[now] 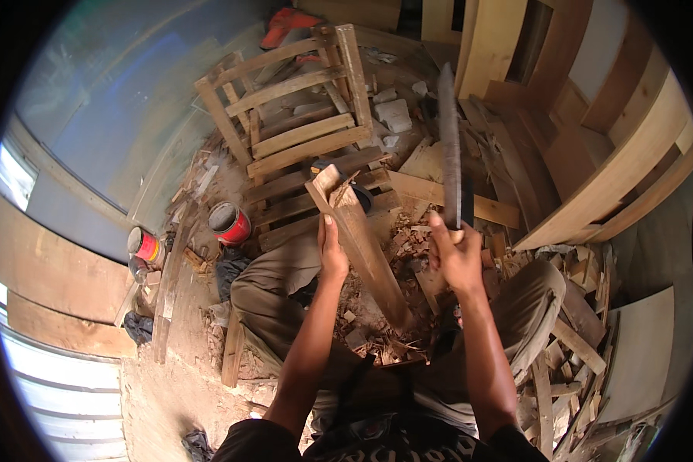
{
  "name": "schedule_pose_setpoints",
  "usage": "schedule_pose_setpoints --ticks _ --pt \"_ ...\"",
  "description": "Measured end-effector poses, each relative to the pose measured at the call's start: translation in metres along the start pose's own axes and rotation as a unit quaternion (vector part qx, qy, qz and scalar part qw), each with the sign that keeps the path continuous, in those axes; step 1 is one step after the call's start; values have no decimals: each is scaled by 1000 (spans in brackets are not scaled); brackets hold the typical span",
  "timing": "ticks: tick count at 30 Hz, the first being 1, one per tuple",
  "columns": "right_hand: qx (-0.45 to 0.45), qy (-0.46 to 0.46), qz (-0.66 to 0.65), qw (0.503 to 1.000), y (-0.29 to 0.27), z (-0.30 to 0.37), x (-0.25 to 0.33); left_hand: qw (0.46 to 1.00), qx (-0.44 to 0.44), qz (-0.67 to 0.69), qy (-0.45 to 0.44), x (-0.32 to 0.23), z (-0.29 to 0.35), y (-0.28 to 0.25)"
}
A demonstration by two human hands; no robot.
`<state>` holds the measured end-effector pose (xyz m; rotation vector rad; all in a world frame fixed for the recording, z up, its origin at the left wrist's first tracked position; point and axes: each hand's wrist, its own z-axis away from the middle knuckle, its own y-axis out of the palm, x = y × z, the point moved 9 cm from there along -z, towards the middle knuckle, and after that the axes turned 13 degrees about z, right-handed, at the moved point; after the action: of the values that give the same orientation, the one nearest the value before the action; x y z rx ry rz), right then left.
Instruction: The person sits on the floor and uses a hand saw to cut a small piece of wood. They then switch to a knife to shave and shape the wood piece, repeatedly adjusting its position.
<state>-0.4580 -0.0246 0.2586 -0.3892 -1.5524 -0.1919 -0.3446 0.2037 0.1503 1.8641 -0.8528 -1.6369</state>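
Note:
My right hand (456, 254) is closed round the handle of a machete (449, 138). Its long, dark blade points up and away from me, to the right of a rough wooden beam (368, 266) and apart from it. The beam slants between my knees, its far end raised and its near end down among wood chips (393, 352). Against the left side of that beam my left hand (332, 250) grips it near the upper end; some of the fingers are hidden behind the wood. Splintered wood shows at the beam's upper end.
A slatted wooden frame (300, 96) stands ahead, with stacked boards (304, 212) nearer me. Two red cans (229, 223) sit to the left. Offcuts (577, 339) pile up on the right, below leaning wooden panels (624, 185). A blue-grey sheet (123, 100) walls the left side.

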Motion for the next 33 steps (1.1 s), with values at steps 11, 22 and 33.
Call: schedule_pose_setpoints --ticks 11,22,33 --pt "-23 -70 106 992 -49 59 90 989 19 -41 -142 12 20 43" --pt "-137 -198 5 971 -115 94 199 949 278 -113 97 -86 44 175" --pt "-184 -101 294 932 -157 -12 77 885 284 -318 187 -145 10 264"
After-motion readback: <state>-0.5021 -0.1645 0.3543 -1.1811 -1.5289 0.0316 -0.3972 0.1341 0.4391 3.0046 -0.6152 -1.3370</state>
